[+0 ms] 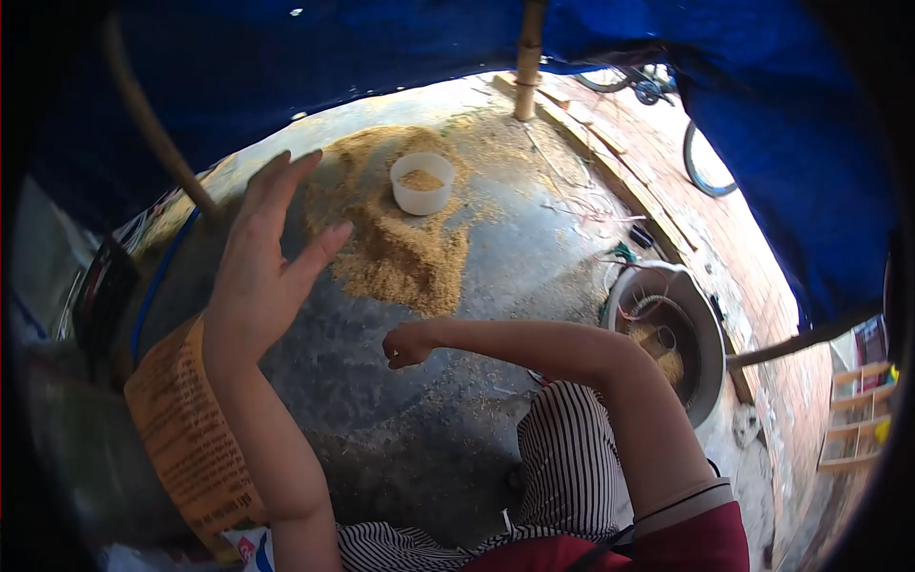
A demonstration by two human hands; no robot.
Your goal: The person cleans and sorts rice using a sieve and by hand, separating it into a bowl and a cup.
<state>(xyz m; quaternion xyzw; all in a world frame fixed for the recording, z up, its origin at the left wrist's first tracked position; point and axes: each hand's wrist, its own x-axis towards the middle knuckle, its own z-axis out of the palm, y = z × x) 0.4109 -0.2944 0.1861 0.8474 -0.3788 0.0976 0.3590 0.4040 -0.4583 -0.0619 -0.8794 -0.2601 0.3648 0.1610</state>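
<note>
My left hand [264, 257] is raised with fingers spread and palm turned inward, holding nothing, above the dark ground sheet [381, 381]. My right hand [408, 344] is closed in a loose fist lower down, near the middle; I cannot tell whether it holds any grain. Beyond both hands lies a heap of golden grain [400, 243] spread on the sheet. A small white plastic tub [422, 183] with some grain inside stands at the far end of the heap.
A round metal basin [667, 334] with wires and grain sits at right. A bamboo pole [527, 57] stands at the back, blue tarpaulin [782, 124] overhead. A printed orange sack [186, 429] lies at left. A bicycle wheel [705, 167] shows beyond the brick floor.
</note>
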